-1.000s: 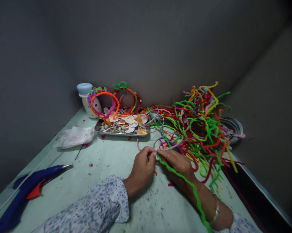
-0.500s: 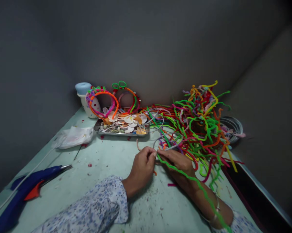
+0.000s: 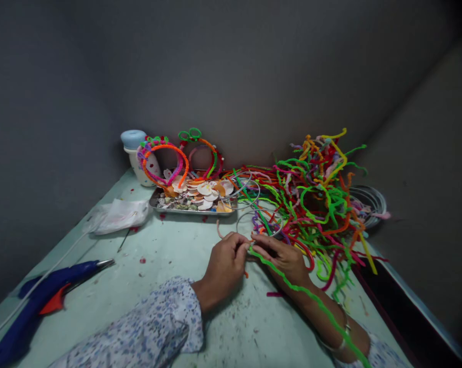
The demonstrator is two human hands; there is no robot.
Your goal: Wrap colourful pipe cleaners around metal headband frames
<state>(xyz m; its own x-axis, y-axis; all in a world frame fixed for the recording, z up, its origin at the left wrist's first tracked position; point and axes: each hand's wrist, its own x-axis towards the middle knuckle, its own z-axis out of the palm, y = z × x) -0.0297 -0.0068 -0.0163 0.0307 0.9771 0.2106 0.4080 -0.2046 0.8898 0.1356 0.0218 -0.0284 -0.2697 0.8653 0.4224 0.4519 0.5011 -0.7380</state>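
My left hand is closed in a pinch at the near end of a bright green pipe cleaner. Close against it, my right hand has its thumb and bent fingers at the same end. From there the long fuzzy strand runs over my right wrist toward the lower right edge. A thin grey wire loop rises just behind my fingertips; whether they grip it too is hidden. Short orange and pinkish pieces show by my left hand.
A metal tray of shells bears several pipe-cleaner headbands. Behind it stands a blue-lidded bottle. A tangled pipe-cleaner heap and a wire coil lie right. At left are a blue glue gun and a plastic bag.
My right hand's fingers have lifted and bent, where they lay flatter before. The grey loop behind has shifted slightly left. My left hand keeps its pinch.
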